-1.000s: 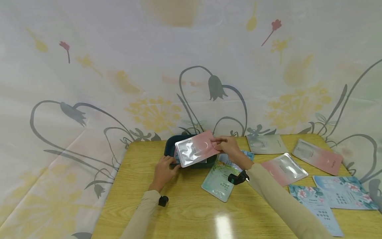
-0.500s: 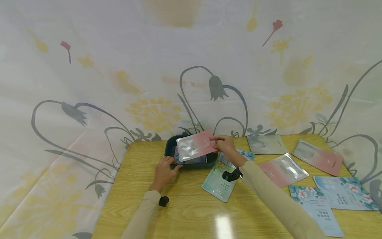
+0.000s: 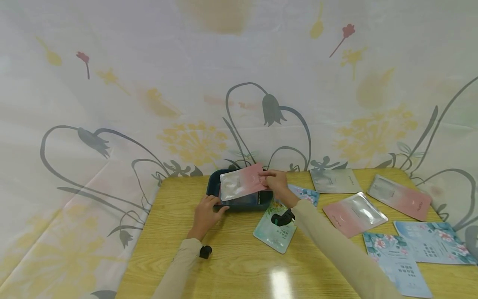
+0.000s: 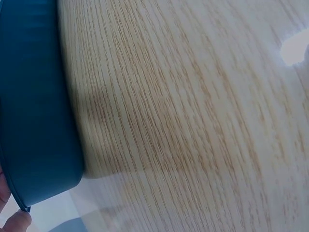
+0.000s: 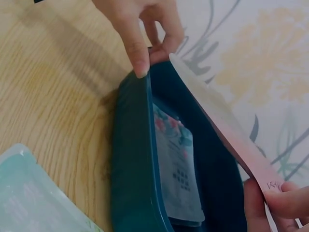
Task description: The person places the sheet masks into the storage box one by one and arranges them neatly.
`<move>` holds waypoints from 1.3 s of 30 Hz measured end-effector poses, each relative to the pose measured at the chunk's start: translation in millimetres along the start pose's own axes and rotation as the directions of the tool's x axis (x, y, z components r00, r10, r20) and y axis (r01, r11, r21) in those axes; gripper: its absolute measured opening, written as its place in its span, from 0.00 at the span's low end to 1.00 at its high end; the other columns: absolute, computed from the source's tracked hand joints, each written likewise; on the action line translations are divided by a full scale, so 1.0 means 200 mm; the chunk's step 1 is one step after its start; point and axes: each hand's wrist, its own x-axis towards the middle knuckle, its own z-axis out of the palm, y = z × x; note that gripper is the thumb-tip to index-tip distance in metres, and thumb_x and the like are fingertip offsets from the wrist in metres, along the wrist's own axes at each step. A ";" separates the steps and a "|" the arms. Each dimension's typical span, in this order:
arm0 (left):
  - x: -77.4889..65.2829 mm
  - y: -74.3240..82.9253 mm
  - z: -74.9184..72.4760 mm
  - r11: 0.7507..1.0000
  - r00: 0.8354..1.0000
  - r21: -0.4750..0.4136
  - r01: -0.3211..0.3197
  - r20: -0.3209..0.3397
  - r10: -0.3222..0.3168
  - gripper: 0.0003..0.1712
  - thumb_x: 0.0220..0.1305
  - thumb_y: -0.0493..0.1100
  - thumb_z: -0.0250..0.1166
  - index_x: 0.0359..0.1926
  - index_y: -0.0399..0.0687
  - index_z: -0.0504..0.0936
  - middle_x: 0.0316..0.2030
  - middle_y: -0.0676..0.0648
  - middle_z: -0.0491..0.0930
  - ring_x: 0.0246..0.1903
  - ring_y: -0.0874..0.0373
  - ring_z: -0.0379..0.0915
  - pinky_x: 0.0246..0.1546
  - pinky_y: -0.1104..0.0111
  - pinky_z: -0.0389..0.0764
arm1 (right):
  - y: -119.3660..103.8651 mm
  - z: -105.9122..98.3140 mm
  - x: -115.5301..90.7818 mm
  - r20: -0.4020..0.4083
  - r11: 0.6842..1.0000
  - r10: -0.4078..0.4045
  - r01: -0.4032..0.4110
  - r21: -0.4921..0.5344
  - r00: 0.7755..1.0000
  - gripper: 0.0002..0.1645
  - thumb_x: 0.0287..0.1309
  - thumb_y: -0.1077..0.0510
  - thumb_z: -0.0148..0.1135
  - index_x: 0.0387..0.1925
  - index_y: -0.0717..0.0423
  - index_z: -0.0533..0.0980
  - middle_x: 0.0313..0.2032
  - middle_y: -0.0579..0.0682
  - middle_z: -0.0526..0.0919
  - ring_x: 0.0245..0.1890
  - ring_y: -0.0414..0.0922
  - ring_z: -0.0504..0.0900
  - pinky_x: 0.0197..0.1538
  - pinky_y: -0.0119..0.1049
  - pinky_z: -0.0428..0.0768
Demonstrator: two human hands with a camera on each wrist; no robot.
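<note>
Probably we'd find the pink sachet (image 3: 242, 182) light, slick and bendable, best pinched at its right end, as our right hand (image 3: 277, 182) does. Our left hand (image 3: 205, 212) pinches the bin (image 5: 133, 164).

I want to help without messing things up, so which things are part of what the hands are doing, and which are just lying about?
Part of it now:
left hand, gripping the teal bin
right hand, holding a pink-and-silver packet
floral packet inside the bin

Lying on the table, maybe wanted later:
green packet
grey packet
two more pink packets
three blue floral packets
</note>
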 end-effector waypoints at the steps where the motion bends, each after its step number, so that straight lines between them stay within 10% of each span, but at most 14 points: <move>1: 0.00 0.00 0.00 1.000 1.000 0.000 -0.003 -0.002 0.003 0.16 0.45 0.46 0.77 0.26 0.42 0.79 0.26 0.48 0.76 0.28 0.54 0.69 0.28 0.61 0.75 | 0.01 0.01 0.01 -0.003 1.000 0.000 0.000 0.002 1.000 0.19 0.54 0.72 0.50 0.45 0.64 0.81 0.39 0.59 0.81 0.19 0.41 0.72 0.25 0.31 0.74; 22: -0.01 -0.01 0.00 1.000 1.000 -0.003 0.009 0.020 -0.009 0.15 0.49 0.47 0.75 0.26 0.44 0.79 0.27 0.49 0.76 0.28 0.55 0.69 0.28 0.62 0.75 | 0.12 0.16 0.03 -0.077 0.999 -0.028 0.031 0.040 0.997 0.20 0.43 0.78 0.55 0.41 0.69 0.81 0.39 0.64 0.82 0.15 0.41 0.67 0.26 0.42 0.72; 30: -0.01 -0.01 0.00 1.000 1.000 0.002 -0.011 0.003 0.011 0.15 0.47 0.47 0.76 0.26 0.46 0.78 0.27 0.50 0.76 0.28 0.56 0.69 0.27 0.63 0.75 | 0.18 0.19 0.06 -0.039 0.979 -0.119 0.111 -0.172 0.992 0.14 0.47 0.74 0.57 0.38 0.71 0.80 0.25 0.59 0.82 0.12 0.42 0.76 0.20 0.38 0.79; 39: -0.01 -0.01 0.00 1.000 0.999 -0.004 0.023 0.026 -0.023 0.15 0.47 0.47 0.76 0.26 0.45 0.79 0.27 0.48 0.76 0.28 0.55 0.69 0.28 0.62 0.75 | 0.21 0.17 0.07 0.057 0.887 -0.194 0.200 -0.416 0.979 0.10 0.46 0.75 0.54 0.29 0.71 0.81 0.18 0.57 0.80 0.10 0.42 0.76 0.18 0.35 0.77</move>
